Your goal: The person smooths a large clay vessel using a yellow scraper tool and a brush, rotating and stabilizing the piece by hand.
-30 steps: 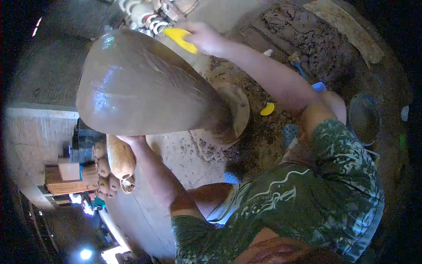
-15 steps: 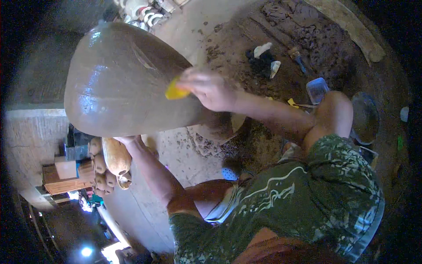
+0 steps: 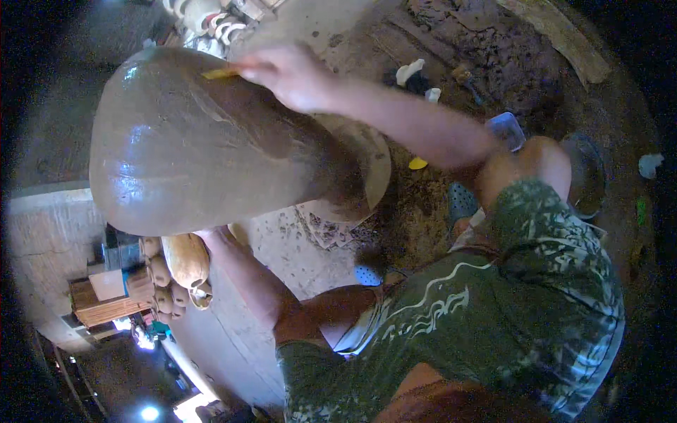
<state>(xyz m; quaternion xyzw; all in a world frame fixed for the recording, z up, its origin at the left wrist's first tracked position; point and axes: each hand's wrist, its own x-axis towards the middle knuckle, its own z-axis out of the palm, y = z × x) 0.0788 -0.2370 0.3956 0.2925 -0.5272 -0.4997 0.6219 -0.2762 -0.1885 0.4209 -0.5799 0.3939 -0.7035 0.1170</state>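
Observation:
A large wet clay vessel (image 3: 176,162) fills the left centre, standing on a round base (image 3: 375,169). My right hand (image 3: 289,77) grips a flat yellow scraper (image 3: 215,73), seen edge-on against the vessel's upper surface, beside a ridged, darker patch of clay. My left hand (image 3: 214,235) is at the vessel's near edge, mostly behind or inside it; its fingers are hidden. A second yellow scraper (image 3: 417,163) lies on the dirty floor beside my right forearm.
Dark clay (image 3: 493,56), a clear plastic tub (image 3: 505,128) and a basin (image 3: 588,176) lie at right. A gourd-like object (image 3: 185,259) and rounded pots (image 3: 161,299) sit left. White curved pieces (image 3: 215,21) are at the top. Blue perforated footwear (image 3: 367,275) shows below.
My right hand moved down onto the vessel, then up and left across it with the scraper. The vessel shifted slightly leftward in view.

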